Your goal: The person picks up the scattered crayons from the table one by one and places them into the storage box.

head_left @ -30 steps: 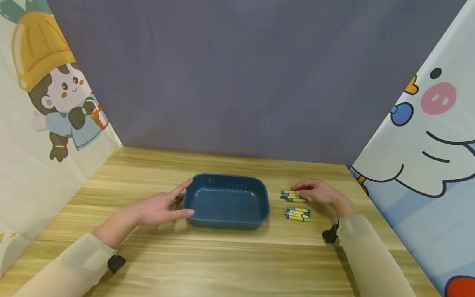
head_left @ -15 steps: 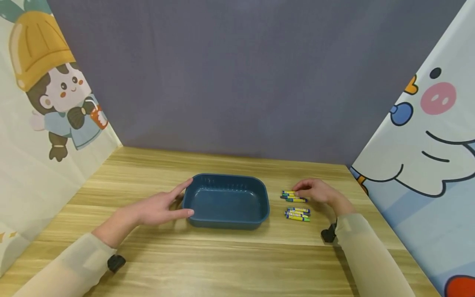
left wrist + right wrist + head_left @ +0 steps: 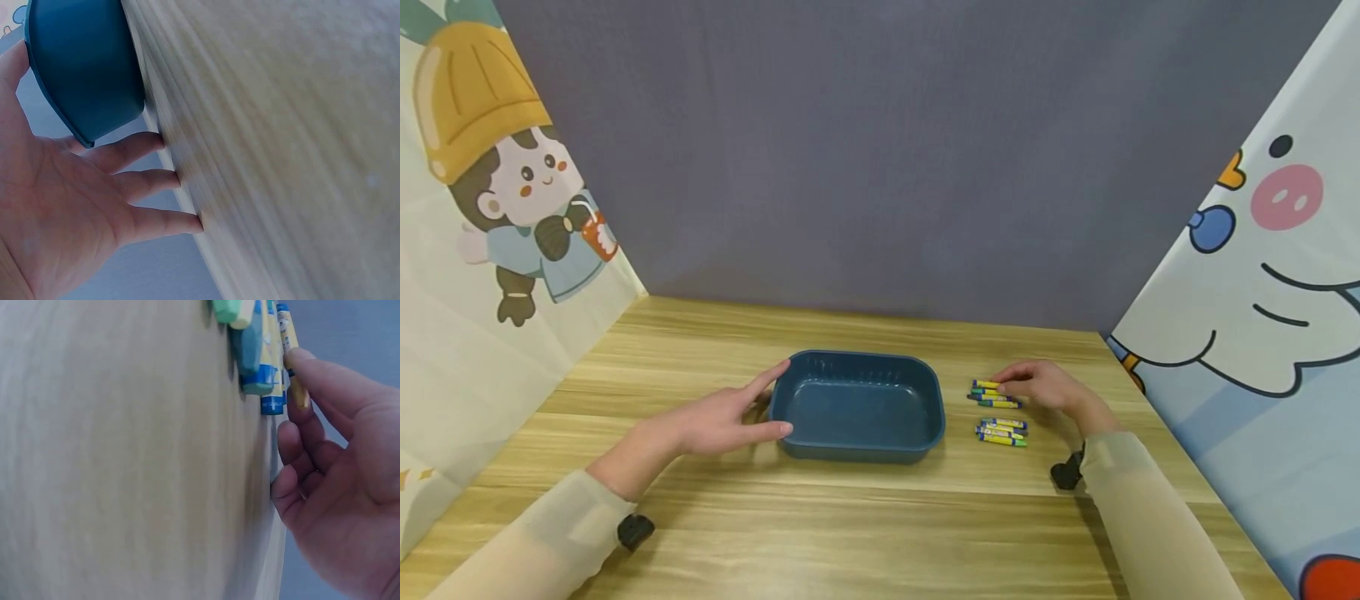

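My left hand (image 3: 722, 423) rests against the left end of a dark blue rectangular tub (image 3: 856, 417), fingers spread and straight. In the left wrist view, other fingertips (image 3: 164, 214) of that hand come down to the tabletop beside the tub (image 3: 81, 62). My right hand (image 3: 1047, 388) pinches a crayon (image 3: 288, 332) with a yellowish tip between thumb and index finger, its remaining fingers curled loosely. This crayon stands slightly apart from the back cluster of crayons (image 3: 998, 404). Just nearer lies a second cluster of crayons (image 3: 1002, 442), yellow-wrapped with blue bands.
The wood-grain table (image 3: 850, 533) is bounded by a grey backdrop (image 3: 880, 167) and printed cartoon panels at both sides. The tub has nothing in it. Both crayon clusters lie close to its right end.
My right hand has drawn the pinched crayon slightly away from the back cluster, toward the far side. My left hand and the tub have stayed put.
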The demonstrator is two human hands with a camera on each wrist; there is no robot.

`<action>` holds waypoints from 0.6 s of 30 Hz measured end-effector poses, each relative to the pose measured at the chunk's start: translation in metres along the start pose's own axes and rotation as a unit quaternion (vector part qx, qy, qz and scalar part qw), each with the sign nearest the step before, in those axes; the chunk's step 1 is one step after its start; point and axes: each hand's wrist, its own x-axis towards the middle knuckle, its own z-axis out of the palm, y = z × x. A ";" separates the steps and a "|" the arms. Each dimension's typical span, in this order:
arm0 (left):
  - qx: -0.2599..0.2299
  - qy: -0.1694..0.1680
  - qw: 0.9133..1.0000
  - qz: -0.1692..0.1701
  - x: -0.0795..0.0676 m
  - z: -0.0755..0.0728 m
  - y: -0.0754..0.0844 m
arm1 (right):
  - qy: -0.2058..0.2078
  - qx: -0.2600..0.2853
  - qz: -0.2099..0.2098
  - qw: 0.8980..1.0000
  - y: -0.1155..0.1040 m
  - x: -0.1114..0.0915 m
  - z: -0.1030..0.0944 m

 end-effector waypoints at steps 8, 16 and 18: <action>0.003 0.004 1.000 -0.001 0.000 0.001 0.000 | 0.018 0.027 -0.008 0.999 -0.013 -0.004 -0.003; 0.002 0.007 1.000 0.001 0.000 0.001 -0.001 | 0.040 0.020 -0.050 0.998 -0.060 -0.001 0.002; 0.001 0.007 1.000 0.002 0.000 0.001 -0.001 | 0.040 0.025 -0.062 0.997 -0.075 0.000 0.005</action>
